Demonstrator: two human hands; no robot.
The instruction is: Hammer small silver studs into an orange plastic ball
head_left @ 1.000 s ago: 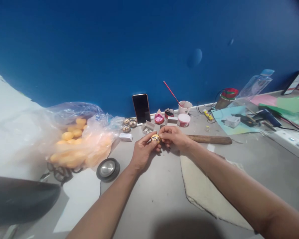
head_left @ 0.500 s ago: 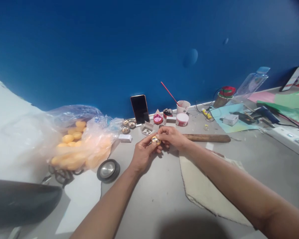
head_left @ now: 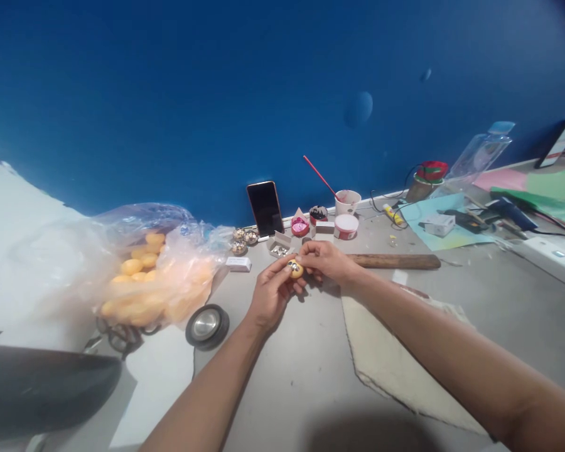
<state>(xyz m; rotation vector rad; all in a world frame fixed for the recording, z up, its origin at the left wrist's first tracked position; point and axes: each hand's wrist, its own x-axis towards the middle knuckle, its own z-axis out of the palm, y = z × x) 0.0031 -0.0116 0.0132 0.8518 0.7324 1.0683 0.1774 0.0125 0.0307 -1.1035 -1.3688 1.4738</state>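
A small ball (head_left: pixel 295 269) is held between the left hand (head_left: pixel 270 295) and the right hand (head_left: pixel 324 260). A bag (head_left: pixel 160 263) is found left of the left hand, a phone (head_left: pixel 265 207) behind both hands, a stick (head_left: pixel 395 260) right of the right hand.

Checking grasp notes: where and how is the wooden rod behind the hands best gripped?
Probably around its bare middle, from above: the wooden rod lies flat and crosswise on the table, its left end by the right hand, which pinches the yellow piece with the left hand.

Yellow ball (head_left: pixel 295 269) half hidden between left hand (head_left: pixel 269 296), right hand (head_left: pixel 327 262); dark object (head_left: pixel 42 389) cut off left.
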